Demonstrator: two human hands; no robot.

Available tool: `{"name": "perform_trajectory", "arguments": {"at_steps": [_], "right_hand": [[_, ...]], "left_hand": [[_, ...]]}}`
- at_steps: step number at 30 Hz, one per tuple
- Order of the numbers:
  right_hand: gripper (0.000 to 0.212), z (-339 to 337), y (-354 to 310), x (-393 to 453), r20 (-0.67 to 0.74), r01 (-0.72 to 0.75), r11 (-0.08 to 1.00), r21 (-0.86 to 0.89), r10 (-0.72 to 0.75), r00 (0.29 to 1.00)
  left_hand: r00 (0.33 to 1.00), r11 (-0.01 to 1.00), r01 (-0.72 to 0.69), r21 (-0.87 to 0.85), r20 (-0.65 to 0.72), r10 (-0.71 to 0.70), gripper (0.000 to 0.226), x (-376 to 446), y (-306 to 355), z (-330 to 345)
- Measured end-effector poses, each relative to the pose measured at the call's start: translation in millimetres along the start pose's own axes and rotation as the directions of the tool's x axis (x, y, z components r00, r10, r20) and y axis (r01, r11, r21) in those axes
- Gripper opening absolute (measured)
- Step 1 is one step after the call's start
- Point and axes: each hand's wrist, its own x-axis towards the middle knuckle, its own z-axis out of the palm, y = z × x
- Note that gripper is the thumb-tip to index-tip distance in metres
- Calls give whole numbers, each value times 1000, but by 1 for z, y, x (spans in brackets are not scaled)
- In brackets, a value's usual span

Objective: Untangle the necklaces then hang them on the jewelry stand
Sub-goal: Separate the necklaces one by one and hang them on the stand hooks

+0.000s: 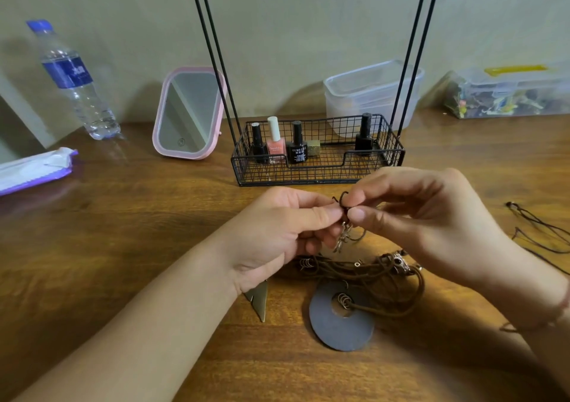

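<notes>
A tangle of brown cord necklaces (361,273) lies on the wooden table in front of me, with a grey disc pendant (339,321), a pointed brass pendant (259,300) and a small metal charm (401,263). My left hand (277,235) and my right hand (425,216) meet above the tangle. Both pinch the same knotted brown cord (342,202) between thumb and forefinger, and a small silver pendant (342,238) dangles below it. The black wire jewelry stand (317,167) rises behind my hands; its top hooks are cut off by the frame.
The stand's basket holds several nail polish bottles (276,142). A pink mirror (188,112), a water bottle (74,81) and a wipes pack (34,167) sit left. Clear plastic boxes (370,93) stand at the back right. A separate dark cord (543,235) lies at the right.
</notes>
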Motion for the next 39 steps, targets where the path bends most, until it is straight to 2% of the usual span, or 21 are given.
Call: {"name": "perform_trajectory", "arguments": {"at_steps": [2,6,10,14,17,25,33,36,39], "right_hand": [[10,0,0,0,2,13,1000,-23,-13,1000],[15,-2,3,1,2,14,998,-68,-14,1000],[23,-4,4,1,-4,11,995,-102,-12,1000],[20,-6,4,1,13,58,989,-136,-56,998],[18,-5,3,1,-1,86,991,-101,-87,996],[26,-2,5,-1,-2,111,993,-26,-111,994],[22,-4,2,1,18,264,932,-248,-268,963],[24,-6,3,0,39,267,923,-278,-267,963],[33,-6,3,-1,49,156,968,-194,-149,988]], "left_hand": [[1000,998,22,-57,-5,-22,15,1,0,-1],[999,989,48,-142,5,-48,5,0,3,-1],[998,983,68,-172,12,-66,10,0,3,-1],[998,984,65,-166,10,-65,15,-1,3,0],[999,984,38,-172,2,-38,17,-1,2,2],[992,992,-9,-122,-123,-6,23,-3,4,4],[994,993,-16,-113,-106,4,24,-4,5,3],[990,995,-57,-82,-132,45,30,-3,2,3],[955,979,-196,46,-218,202,26,-3,1,6]]}}
